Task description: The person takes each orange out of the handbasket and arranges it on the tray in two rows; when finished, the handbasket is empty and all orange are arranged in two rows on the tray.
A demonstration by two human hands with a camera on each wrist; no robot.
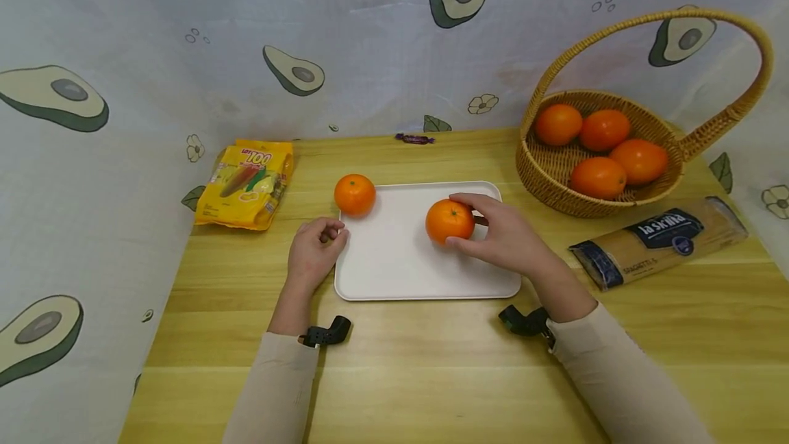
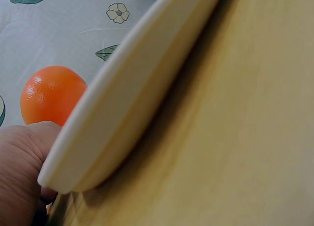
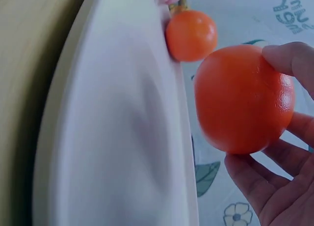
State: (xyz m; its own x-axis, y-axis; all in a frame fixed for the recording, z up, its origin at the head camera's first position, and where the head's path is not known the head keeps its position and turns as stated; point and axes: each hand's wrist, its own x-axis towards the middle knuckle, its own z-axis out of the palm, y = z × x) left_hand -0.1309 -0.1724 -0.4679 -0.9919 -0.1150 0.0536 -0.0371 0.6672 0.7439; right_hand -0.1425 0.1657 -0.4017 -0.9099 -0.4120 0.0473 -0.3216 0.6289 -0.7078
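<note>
My right hand (image 1: 502, 231) holds an orange (image 1: 450, 221) between thumb and curled fingers, over the right half of a white rectangular tray (image 1: 388, 266). In the right wrist view this orange (image 3: 243, 98) hangs above the tray surface, with a dim shadow below. At the tray's left edge, my left hand (image 1: 313, 252) has its fingers bent and grips the rim; the left wrist view shows the hand (image 2: 24, 157) right at the tray corner (image 2: 73, 172). A second orange (image 1: 355, 195) sits at the tray's back left corner, just beyond the left hand.
A wicker basket (image 1: 542, 183) with a tall handle stands at the back right, several orange fruits (image 1: 598, 178) inside. In front of it lies a spaghetti pack (image 1: 659, 242). A yellow snack bag (image 1: 246, 183) is at the left, and a small purple-wrapped candy (image 1: 414, 138) lies by the back cloth.
</note>
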